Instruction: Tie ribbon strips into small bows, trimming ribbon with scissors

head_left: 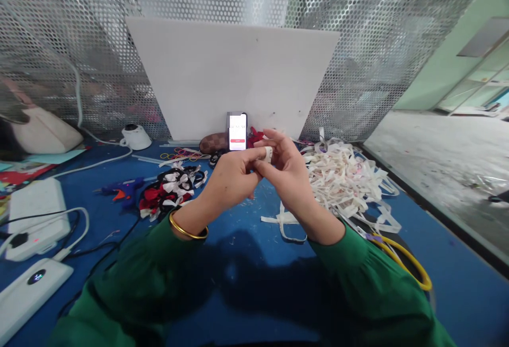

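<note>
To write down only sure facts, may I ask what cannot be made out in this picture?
All in the head view:
- Small white piece between the left hand and right hand: full shape, covered by fingers.
- Upright dark-edged phone: screen text, too small and blurred.
- White plastic device with lit display: one end, cut off by left edge.
- Yellow-handled metal scissors: blade tips, hidden by the right forearm.

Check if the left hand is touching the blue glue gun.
Apart. The head view shows the left hand well clear of the blue glue gun, with the pile of red, white and black bows between them.
</note>
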Motion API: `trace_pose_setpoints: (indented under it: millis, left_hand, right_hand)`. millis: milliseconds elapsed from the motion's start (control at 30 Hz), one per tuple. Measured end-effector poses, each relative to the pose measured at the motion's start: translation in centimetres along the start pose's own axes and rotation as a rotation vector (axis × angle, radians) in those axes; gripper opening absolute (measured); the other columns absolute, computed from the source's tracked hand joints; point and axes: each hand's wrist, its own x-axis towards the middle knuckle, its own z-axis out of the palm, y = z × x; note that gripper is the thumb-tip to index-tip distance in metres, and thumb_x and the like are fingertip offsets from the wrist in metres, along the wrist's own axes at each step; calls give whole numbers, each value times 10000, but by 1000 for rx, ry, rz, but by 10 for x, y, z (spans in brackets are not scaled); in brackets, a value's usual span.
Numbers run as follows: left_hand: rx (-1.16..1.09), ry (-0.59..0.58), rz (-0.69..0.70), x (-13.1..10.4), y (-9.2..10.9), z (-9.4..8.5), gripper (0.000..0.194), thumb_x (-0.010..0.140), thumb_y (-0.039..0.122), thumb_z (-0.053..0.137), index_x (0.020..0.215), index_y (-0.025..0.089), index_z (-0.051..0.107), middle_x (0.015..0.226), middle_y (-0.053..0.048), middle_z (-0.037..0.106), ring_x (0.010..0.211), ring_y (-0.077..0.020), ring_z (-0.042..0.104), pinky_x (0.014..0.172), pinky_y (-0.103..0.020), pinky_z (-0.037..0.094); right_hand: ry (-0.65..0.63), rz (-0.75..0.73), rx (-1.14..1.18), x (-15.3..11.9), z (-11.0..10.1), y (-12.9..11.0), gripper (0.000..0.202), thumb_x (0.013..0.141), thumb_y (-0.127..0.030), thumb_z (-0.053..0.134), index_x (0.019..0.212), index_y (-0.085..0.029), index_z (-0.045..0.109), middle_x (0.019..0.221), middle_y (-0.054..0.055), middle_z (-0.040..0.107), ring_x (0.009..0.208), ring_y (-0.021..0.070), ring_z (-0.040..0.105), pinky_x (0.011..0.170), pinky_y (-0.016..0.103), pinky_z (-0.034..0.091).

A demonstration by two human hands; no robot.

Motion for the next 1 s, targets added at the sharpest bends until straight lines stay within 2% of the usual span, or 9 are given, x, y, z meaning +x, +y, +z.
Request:
trace_pose_setpoints:
  millis: [133, 233, 300, 433, 533, 633, 733, 833, 1000]
  left_hand:
    - [62, -8, 26, -1, -1, 5, 290, 781, 77, 499, 952, 198, 701, 543, 77, 583, 396, -91, 561, 457, -197, 429]
    - [127, -19, 37, -2, 0, 8, 280, 785, 66, 500, 915, 189, 715, 489, 78, 544, 406, -97, 555, 471, -202, 421]
    - [140, -8, 34, -2, 1, 8, 280, 787, 61, 505, 898, 190, 727, 470, 77, 530, 414, -100, 552, 469, -203, 415]
    - [-103, -16, -43, 0, 4, -1, 324, 823, 130, 591, 1106, 188, 737, 570, 53, 645, 383, -87, 532, 429, -204, 432]
    - [-292, -29, -93, 1, 9, -11, 456, 833, 193, 672, 1288, 166, 675, 810, -38, 780, 364, -60, 497, 386, -201, 427]
    - [-401, -85, -109, 1, 13, -17, 496, 848, 214, 684, 1340, 159, 647, 881, -76, 799, 349, -40, 461, 360, -186, 406]
    - [-508, -153, -134, 0, 14, -17, 536, 839, 232, 711, 1365, 168, 631, 852, -73, 797, 340, -32, 438, 349, -176, 392]
    - [-618, -202, -169, -1, 12, -15, 565, 809, 224, 750, 1360, 167, 637, 745, -40, 773, 338, -34, 438, 342, -165, 377]
    - [-695, -244, -200, -2, 12, -14, 548, 800, 192, 758, 1338, 167, 655, 736, -42, 771, 331, -33, 449, 330, -155, 350]
  right_hand:
    - [85, -36, -131, -3, 2, 3, 533, 732, -80, 575, 1250, -199, 536, 1006, 58, 699, 901, 191, 690, 832, 363, 579]
    - [174, -86, -306, -5, 3, 4, 558, 740, -72, 552, 1288, -176, 532, 982, 64, 701, 850, 201, 678, 767, 371, 569]
    - [165, -114, -365, -5, 1, 3, 558, 758, -78, 546, 1305, -184, 531, 1004, 69, 709, 878, 209, 675, 786, 387, 563]
    - [-76, -59, -92, 4, -14, -6, 547, 778, -132, 611, 1313, -227, 545, 1220, 99, 699, 1111, 230, 662, 959, 424, 539]
    - [-72, 60, 141, 12, -29, -13, 359, 884, -251, 605, 1242, -267, 633, 1250, 70, 709, 1135, 222, 666, 980, 439, 533]
    - [-71, 212, 262, 16, -33, -15, 241, 892, -315, 634, 1110, -263, 723, 1120, 42, 757, 1025, 203, 694, 938, 419, 542]
    - [-208, 375, 404, 14, -27, -12, 206, 803, -309, 715, 991, -234, 758, 872, 16, 759, 807, 170, 679, 772, 346, 560]
    - [-307, 462, 530, 10, -19, -8, 180, 716, -280, 777, 881, -214, 750, 661, -29, 674, 606, 124, 590, 637, 285, 524]
    - [-258, 513, 619, 9, -15, -6, 209, 604, -193, 819, 804, -199, 755, 679, -25, 685, 579, 94, 563, 579, 226, 490]
